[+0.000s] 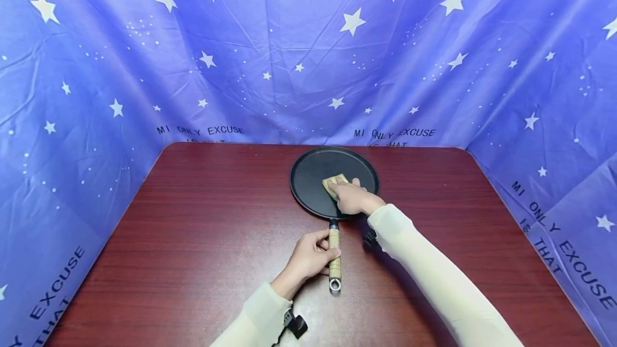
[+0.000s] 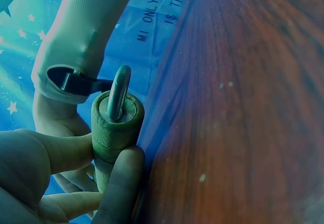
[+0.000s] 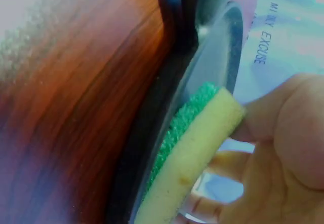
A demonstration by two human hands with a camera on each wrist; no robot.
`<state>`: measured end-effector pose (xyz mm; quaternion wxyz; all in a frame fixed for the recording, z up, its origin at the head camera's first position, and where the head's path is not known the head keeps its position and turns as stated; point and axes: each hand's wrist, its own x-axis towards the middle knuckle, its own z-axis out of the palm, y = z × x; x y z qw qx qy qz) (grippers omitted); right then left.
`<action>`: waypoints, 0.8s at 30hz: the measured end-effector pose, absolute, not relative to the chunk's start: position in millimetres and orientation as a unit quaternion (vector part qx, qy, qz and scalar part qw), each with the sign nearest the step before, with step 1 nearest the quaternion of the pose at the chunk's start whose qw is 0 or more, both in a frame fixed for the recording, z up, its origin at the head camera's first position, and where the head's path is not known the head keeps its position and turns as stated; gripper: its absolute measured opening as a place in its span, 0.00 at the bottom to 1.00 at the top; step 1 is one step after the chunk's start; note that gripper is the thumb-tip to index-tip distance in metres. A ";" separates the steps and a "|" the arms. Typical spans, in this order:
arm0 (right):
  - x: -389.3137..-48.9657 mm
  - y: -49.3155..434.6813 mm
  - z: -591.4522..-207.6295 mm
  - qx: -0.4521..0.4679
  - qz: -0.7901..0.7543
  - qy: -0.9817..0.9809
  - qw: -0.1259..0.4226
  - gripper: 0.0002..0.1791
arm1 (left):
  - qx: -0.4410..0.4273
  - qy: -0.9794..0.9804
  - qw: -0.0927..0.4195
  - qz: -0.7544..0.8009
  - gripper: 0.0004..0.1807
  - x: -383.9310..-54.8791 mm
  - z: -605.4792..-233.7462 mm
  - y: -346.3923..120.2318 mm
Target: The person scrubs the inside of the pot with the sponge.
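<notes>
A flat round black pan (image 1: pixel 313 175) lies on the dark red wooden table (image 1: pixel 202 218), its wooden handle (image 1: pixel 335 253) pointing toward me. My left hand (image 1: pixel 310 256) grips that handle; in the left wrist view the fingers (image 2: pixel 119 183) wrap the handle (image 2: pixel 115 127) below its metal hanging ring (image 2: pixel 117 89). My right hand (image 1: pixel 351 195) holds a yellow sponge (image 1: pixel 335 182) with a green scouring side down on the pan's surface. In the right wrist view the sponge (image 3: pixel 195 153) is pinched by the right hand (image 3: pixel 283 158) against the pan (image 3: pixel 202 72).
A blue star-printed cloth (image 1: pixel 308 52) walls in the table on the back and both sides. Both arms wear pale long sleeves (image 1: pixel 434 277). Bare table lies to the left and right of the pan.
</notes>
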<state>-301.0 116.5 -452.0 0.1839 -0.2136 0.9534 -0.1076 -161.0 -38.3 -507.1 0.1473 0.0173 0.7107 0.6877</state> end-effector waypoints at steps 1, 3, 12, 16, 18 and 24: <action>-299.8 116.6 -451.2 -0.223 -0.106 0.951 0.186 0.34 | 0.017 0.710 0.148 0.688 0.30 -160.9 -507.0 -38.4; -297.5 117.2 -449.6 -0.241 -0.100 0.947 0.190 0.33 | 0.018 0.709 0.148 0.689 0.30 -160.8 -506.8 -38.5; -288.2 120.7 -428.8 -0.295 -0.088 0.923 0.230 0.32 | 0.022 0.712 0.147 0.687 0.29 -160.5 -506.5 -38.4; -284.1 123.9 -419.9 -0.295 -0.080 0.916 0.259 0.32 | 0.024 0.716 0.143 0.682 0.29 -161.2 -506.8 -39.0; -281.9 126.5 -417.4 -0.296 -0.069 0.914 0.268 0.32 | 0.026 0.718 0.142 0.681 0.29 -161.4 -506.8 -39.1; -276.4 135.8 -412.8 -0.321 -0.056 0.899 0.293 0.31 | 0.027 0.718 0.143 0.681 0.29 -160.9 -506.6 -38.9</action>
